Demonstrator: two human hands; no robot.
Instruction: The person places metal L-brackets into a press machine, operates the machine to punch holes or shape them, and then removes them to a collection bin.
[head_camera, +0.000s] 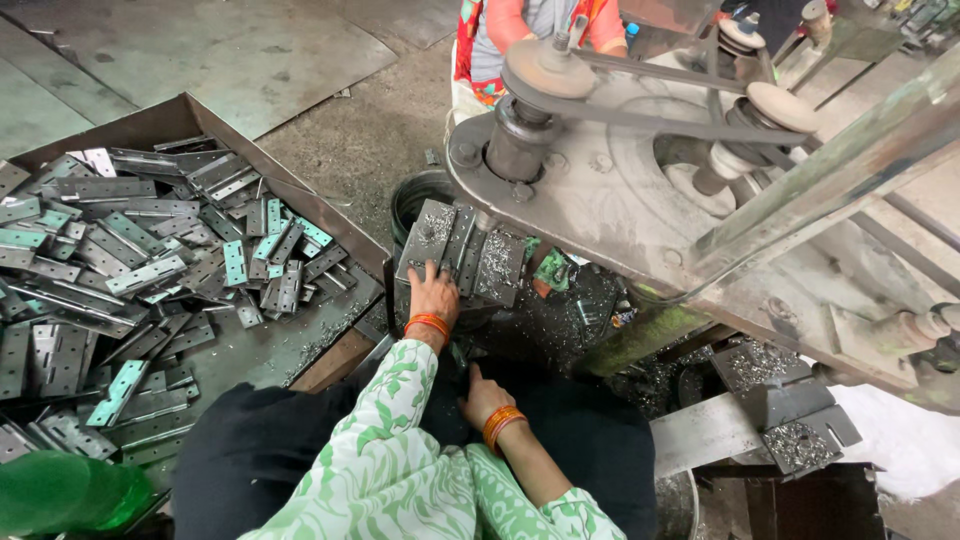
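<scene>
My left hand (433, 293), with orange bangles at the wrist, lies on the near edge of a grey metal hinge plate (432, 232) and its fingers grip it. That plate sits among other hinge plates (497, 265) strewn with metal shavings on the bed of a belt-driven machine (600, 190). My right hand (482, 398), also with orange bangles, rests low on dark cloth over my lap. Its fingers point up-left and are partly hidden by my green-and-white sleeve (385, 450). What, if anything, it holds is hidden.
A big brown tray (300, 205) at the left holds several grey and greenish hinges (140, 270). A green bottle (70, 492) lies at the bottom left. Another person in orange (520, 30) sits behind the machine. Pulleys and a belt (650, 100) run above. More plates (795, 420) lie at the right.
</scene>
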